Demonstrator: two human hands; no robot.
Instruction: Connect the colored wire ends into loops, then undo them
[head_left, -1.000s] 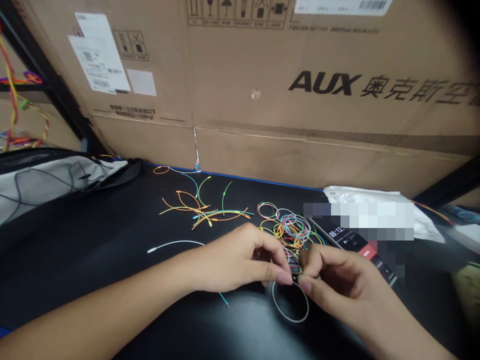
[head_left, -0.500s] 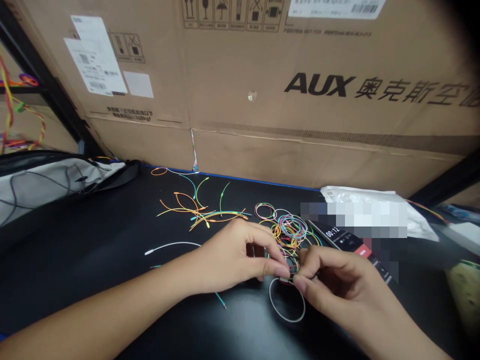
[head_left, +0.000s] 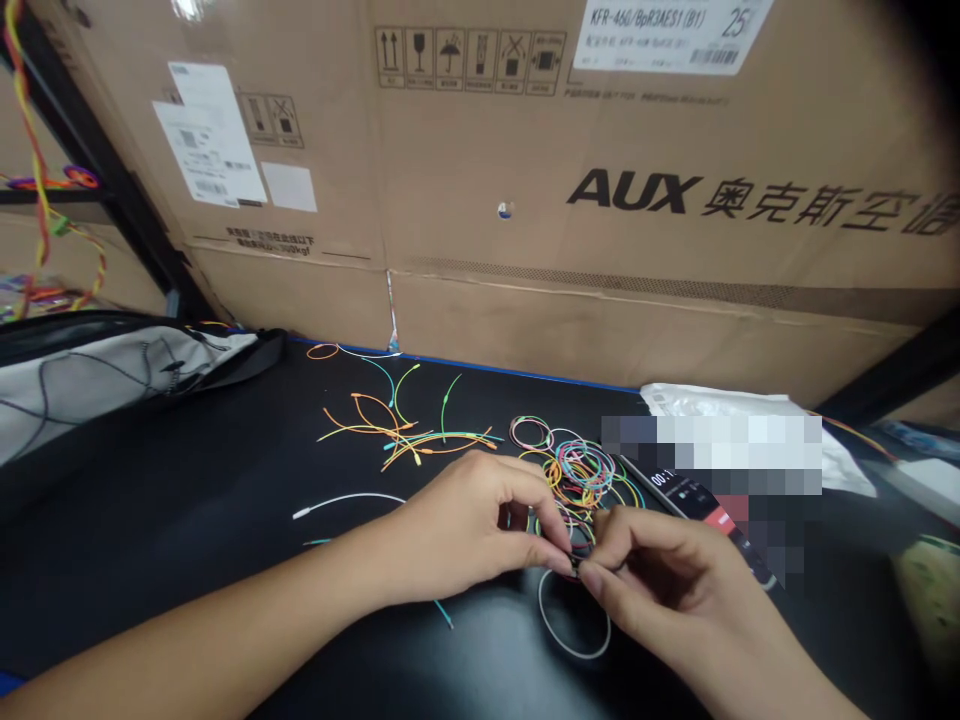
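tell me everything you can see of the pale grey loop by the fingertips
The pale grey loop is thin and smooth, like coated wire, curved into a nearly round ring. Its top is hidden where the left hand and right hand seem to pinch it. Whether it touches the black tabletop is unclear.

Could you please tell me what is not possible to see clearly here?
Head view:
Grey loop, pinched part: covered by left hand and right hand.
White strand, one end: hidden behind left arm.
Phone, part of screen: masked by pixelation.
Pale object at right: blurred, cut by frame edge.
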